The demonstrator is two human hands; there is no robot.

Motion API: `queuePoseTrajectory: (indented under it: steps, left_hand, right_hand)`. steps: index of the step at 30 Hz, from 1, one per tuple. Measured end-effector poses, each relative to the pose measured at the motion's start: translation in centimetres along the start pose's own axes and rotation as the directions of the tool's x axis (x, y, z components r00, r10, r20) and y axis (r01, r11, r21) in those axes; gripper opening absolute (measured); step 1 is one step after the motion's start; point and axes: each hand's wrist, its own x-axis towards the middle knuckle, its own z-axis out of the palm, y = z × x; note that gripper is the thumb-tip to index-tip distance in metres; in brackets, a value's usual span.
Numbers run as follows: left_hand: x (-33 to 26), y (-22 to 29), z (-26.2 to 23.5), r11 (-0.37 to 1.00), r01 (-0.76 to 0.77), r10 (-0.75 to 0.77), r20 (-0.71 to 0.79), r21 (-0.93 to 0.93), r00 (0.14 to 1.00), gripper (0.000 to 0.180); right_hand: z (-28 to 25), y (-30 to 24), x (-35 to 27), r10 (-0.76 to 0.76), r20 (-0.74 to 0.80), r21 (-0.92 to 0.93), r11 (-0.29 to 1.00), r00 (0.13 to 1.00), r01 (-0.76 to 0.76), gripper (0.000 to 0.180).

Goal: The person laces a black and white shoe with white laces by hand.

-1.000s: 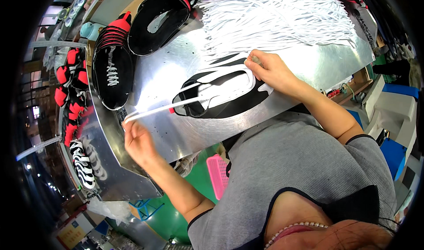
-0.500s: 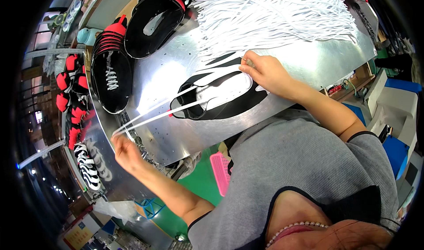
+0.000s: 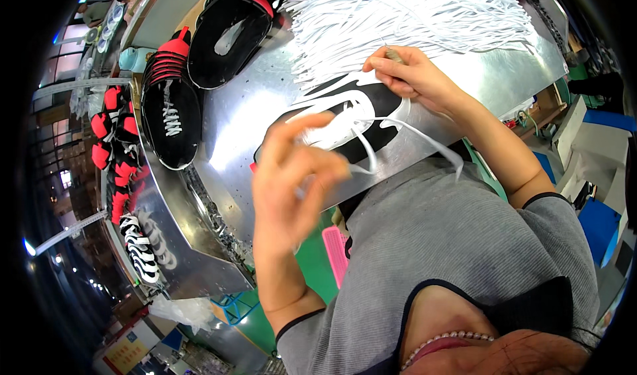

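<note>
A black-and-white shoe upper [image 3: 381, 103] lies on the metal table in front of me. From its white middle part a white shoelace [image 3: 434, 141] runs loose, one end curving toward the table edge and another looping by my left hand. My right hand [image 3: 424, 83] is closed around a small tool [image 3: 393, 55] with a pale handle and thin metal shank, just above the upper's far edge. My left hand [image 3: 292, 183] is raised over the near left side of the upper, covering part of it. Motion blurs its fingers, so whether it holds anything cannot be made out.
A heap of white shoelaces [image 3: 411, 17] covers the table's far side. Black-and-red shoe uppers [image 3: 166, 110] lie at the left. Beyond them are red-and-black pieces [image 3: 113, 153] and a black-and-white striped piece [image 3: 138, 249]. A pink basket [image 3: 336, 255] stands below the table.
My left hand has swung from the far left in to the upper. The lace strands, earlier stretched taut leftward, now hang loose to the right. My right hand has moved slightly away and right.
</note>
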Motion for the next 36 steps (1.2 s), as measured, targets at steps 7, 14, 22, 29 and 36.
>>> queuePoseTrajectory:
  steps: [7,14,22,29,36]
  left_hand:
    - [3.3,-2.5,4.1,0.974,0.228,-0.228,-0.133,-0.022,0.964,0.002]
    - [-1.1,-4.2,4.2,0.893,0.419,-0.381,-0.217,0.166,0.899,0.012]
    - [1.4,-9.5,4.6,0.09,0.818,-0.725,0.526,-0.568,0.444,0.066]
    - [0.8,-7.6,7.0,0.41,0.735,-0.801,0.172,-0.541,0.573,0.03]
    - [0.2,-6.3,7.7,0.53,0.652,-0.787,-0.029,-0.542,0.616,0.016]
  right_hand:
    - [3.7,0.4,-2.6,-0.274,0.225,-0.386,0.856,0.935,0.343,0.013]
    - [3.4,1.7,-1.2,0.018,-0.057,-0.036,0.999,0.998,-0.021,0.013]
    - [4.1,3.5,-0.1,-0.133,-0.118,-0.451,0.89,0.984,0.066,0.024]
    - [3.6,3.3,-0.2,-0.136,-0.075,-0.585,0.808,0.988,0.066,0.031]
    - [4.2,1.8,-1.1,-0.109,0.037,-0.678,0.727,0.993,0.106,0.028]
